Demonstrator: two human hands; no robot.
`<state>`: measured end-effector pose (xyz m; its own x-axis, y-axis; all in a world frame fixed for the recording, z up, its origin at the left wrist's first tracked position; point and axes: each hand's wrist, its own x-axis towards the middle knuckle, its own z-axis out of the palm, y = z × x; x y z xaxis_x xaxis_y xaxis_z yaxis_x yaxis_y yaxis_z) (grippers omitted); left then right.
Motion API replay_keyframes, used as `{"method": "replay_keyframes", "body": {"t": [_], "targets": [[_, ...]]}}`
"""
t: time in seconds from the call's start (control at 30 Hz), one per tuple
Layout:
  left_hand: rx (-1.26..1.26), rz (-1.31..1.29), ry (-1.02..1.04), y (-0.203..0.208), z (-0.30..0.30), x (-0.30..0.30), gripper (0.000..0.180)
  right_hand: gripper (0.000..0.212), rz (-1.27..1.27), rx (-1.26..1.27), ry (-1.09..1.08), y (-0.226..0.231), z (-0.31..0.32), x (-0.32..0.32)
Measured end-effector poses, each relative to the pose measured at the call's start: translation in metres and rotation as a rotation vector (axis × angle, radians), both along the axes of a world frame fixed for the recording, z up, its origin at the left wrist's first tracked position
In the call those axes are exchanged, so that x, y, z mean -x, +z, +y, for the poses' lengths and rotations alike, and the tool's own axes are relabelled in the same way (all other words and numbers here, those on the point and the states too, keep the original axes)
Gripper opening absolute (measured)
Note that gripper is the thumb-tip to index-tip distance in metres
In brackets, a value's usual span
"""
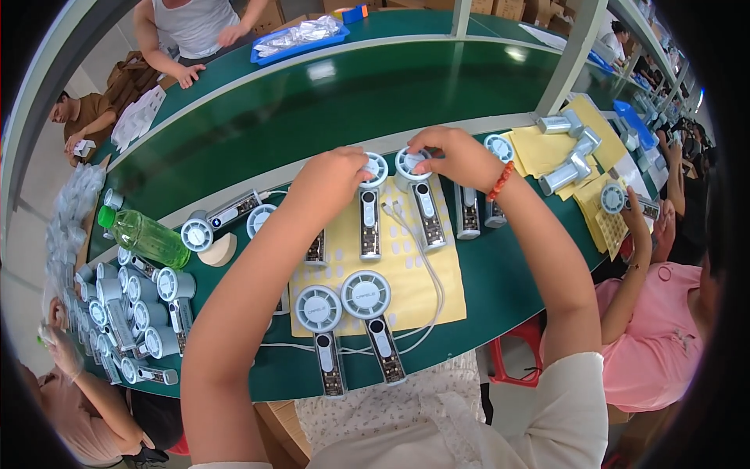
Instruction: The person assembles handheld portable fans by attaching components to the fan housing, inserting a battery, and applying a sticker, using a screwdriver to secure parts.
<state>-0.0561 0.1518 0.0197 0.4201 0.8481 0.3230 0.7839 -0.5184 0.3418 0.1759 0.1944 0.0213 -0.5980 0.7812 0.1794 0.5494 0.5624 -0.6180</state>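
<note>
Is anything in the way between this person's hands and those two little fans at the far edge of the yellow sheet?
Nothing visible: the left hand is at the left fan's head, the right hand at the right fan's. A white cable lies between their handles, clear of both hands.

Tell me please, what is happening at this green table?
The person's left hand touches one handheld fan at its round head, and the right hand touches another fan likewise. Two more fans lie nearer the person, heads on a yellow sheet, handles past its edge. At left, a green-capped bottle is beside many crowded fans.
</note>
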Motion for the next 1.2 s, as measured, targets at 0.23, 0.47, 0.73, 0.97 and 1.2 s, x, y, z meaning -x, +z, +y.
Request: {"method": "replay_keyframes", "body": {"t": [0.23,0.47,0.73,0.97,1.2], "targets": [[-0.046,0.081,0.068,-0.003,-0.001,0.0,0.022,0.025,-0.009,-0.049,0.081,0.0,0.004,-0.001],[-0.007,0.009,0.11,-0.003,-0.001,-0.003,0.024,0.027,-0.007,-0.098,0.118,0.001,0.002,0.0],[0.016,-0.102,0.138,-0.006,0.0,-0.004,0.027,0.027,-0.015,-0.081,0.111,0.0,0.004,-0.002],[-0.04,-0.092,0.077,-0.004,-0.009,-0.001,0.031,0.025,-0.037,-0.029,0.115,0.001,0.005,-0.001],[0.112,0.134,-0.318,0.016,-0.049,-0.042,0.036,0.024,-0.075,-0.136,0.089,0.002,0.003,0.003]]}}
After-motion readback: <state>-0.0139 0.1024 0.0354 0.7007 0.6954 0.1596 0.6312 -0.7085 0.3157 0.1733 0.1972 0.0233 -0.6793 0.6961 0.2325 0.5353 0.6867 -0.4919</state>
